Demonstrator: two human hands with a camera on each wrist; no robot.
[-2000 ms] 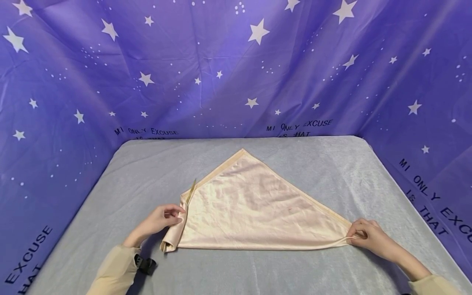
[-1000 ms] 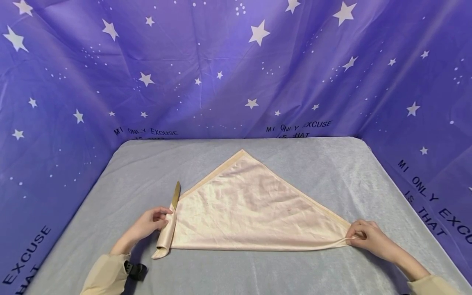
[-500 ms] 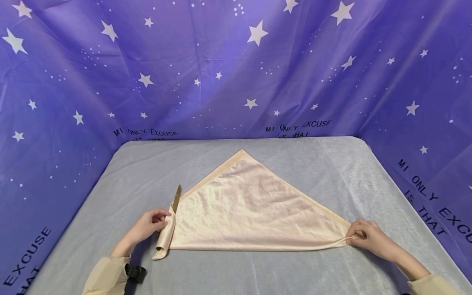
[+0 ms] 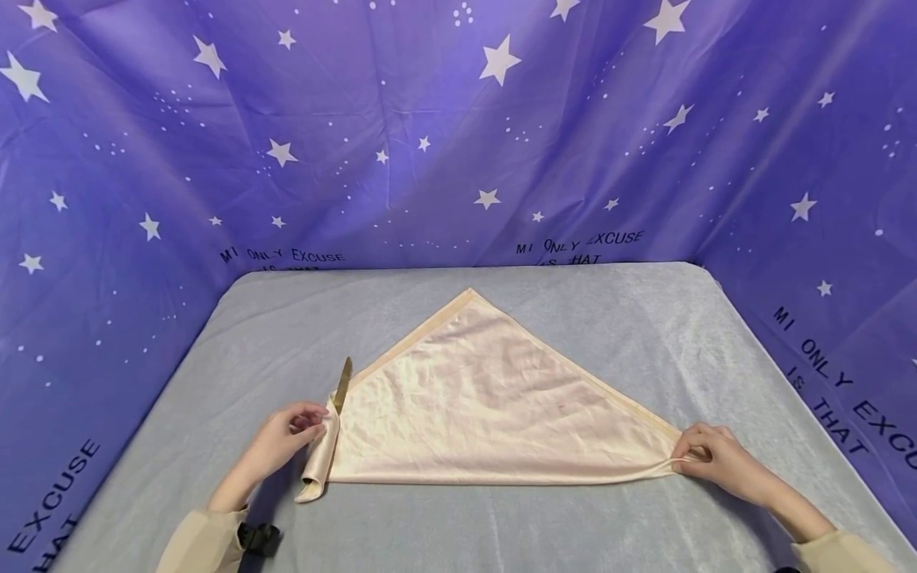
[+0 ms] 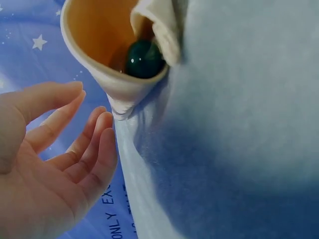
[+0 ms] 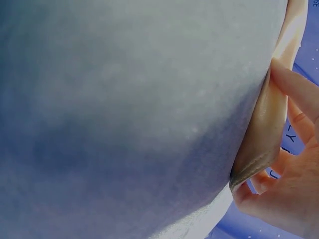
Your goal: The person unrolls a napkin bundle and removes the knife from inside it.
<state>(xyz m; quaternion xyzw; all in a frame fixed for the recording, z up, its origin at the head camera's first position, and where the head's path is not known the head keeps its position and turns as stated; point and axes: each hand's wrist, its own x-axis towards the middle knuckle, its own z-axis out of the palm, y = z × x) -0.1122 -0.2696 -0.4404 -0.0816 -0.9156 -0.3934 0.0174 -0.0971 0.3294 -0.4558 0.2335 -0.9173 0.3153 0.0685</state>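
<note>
A pale pink satin cloth [image 4: 487,406] lies folded into a triangle, its peak pointing away. Its left end is a loose roll [image 4: 321,458], and a gold-coloured knife blade [image 4: 344,382] sticks out of the roll's far end. Inside the roll's near opening, the left wrist view has a dark green rounded end [image 5: 144,59]. My left hand [image 4: 279,438] is beside the roll, fingers loosely bent; in the left wrist view they hold nothing. My right hand [image 4: 727,463] pinches the cloth's right corner [image 6: 259,134] between thumb and fingers.
A grey velvety cover [image 4: 530,529] spreads under the cloth. Purple star-printed curtain [image 4: 430,183] stands behind the table and along both sides. A black strap device [image 4: 258,539] sits at my left wrist.
The roll with the knife has shifted left and slightly nearer, and more blade shows. My left hand moved left with it, then drew slightly away. The right hand stays at its corner.
</note>
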